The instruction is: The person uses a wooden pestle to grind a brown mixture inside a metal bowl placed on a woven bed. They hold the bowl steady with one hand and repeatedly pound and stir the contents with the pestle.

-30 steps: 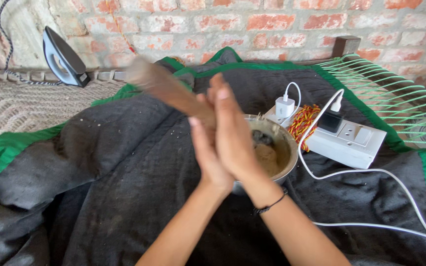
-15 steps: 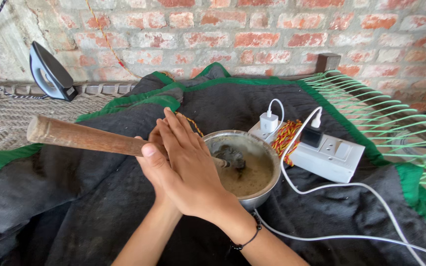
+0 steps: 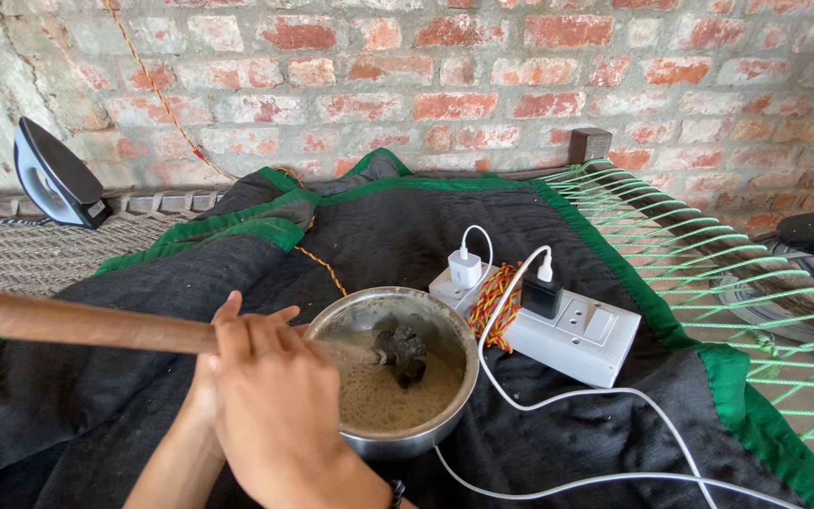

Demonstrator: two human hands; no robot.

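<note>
Dark blanket (image 3: pixel 143 377): one bowl (image 3: pixel 445 330) (steel), one churner (image 3: pixel 77 325), two hands (image 3: pixel 256 396).

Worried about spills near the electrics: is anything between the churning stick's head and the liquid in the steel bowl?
Nothing visible. The wooden stick, pressed between the left hand and right hand, reaches straight into the steel bowl; its dark head already sits in the frothy liquid.

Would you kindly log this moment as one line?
hands: both palms around wooden churner | head: in steel bowl | liquid: frothy
</note>
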